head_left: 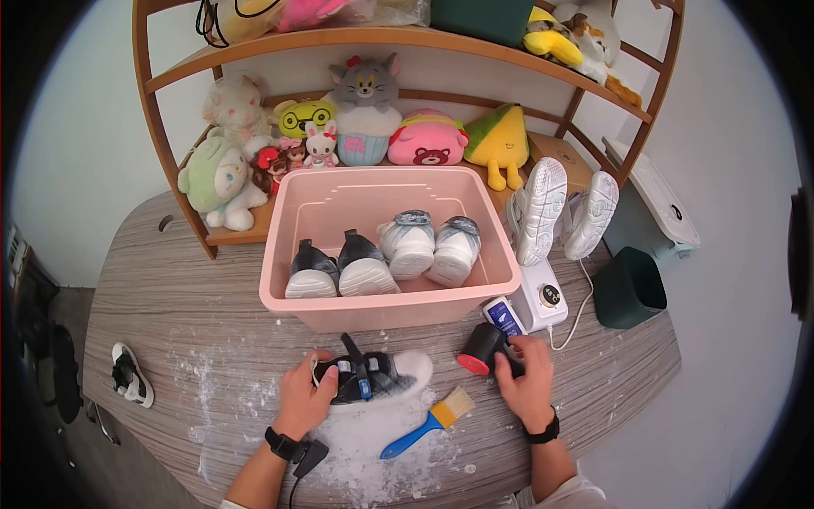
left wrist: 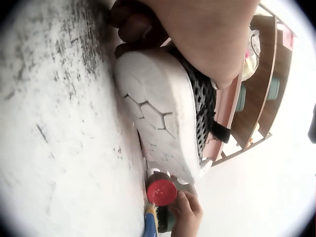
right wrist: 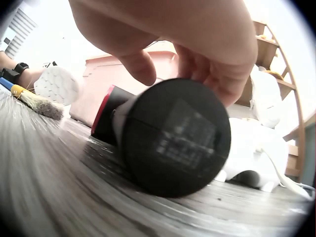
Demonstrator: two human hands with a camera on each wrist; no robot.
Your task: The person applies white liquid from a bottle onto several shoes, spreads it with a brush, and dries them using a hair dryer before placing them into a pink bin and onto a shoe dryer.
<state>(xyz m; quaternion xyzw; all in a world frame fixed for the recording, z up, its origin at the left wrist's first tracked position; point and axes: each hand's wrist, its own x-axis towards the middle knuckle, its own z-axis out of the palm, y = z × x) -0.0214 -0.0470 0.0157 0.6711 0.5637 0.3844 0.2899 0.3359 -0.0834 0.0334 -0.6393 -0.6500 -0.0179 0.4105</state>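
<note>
My left hand (head_left: 305, 394) grips a small black mesh shoe (head_left: 377, 377) with a white sole (left wrist: 158, 113). Its thumb lies on the upper near the heel, and the toe points right, coated with white powder. My right hand (head_left: 526, 382) holds a black device (right wrist: 175, 138) with a round red face (head_left: 472, 364), thumb and fingertips at its cylindrical handle. The device lies low over the table, red face toward the shoe in the left wrist view. Between the hands a blue-handled brush (head_left: 428, 422) lies on the powdered tabletop.
Behind my hands stands a pink bin (head_left: 390, 318) holding several shoes. A white shoe dryer (head_left: 540, 297) with two white shoes and a blue-and-white box (head_left: 504, 316) are at right, beside a dark green bin (head_left: 629, 288). Another small shoe (head_left: 131, 376) lies far left; a shelf (head_left: 390, 36) holds plush toys.
</note>
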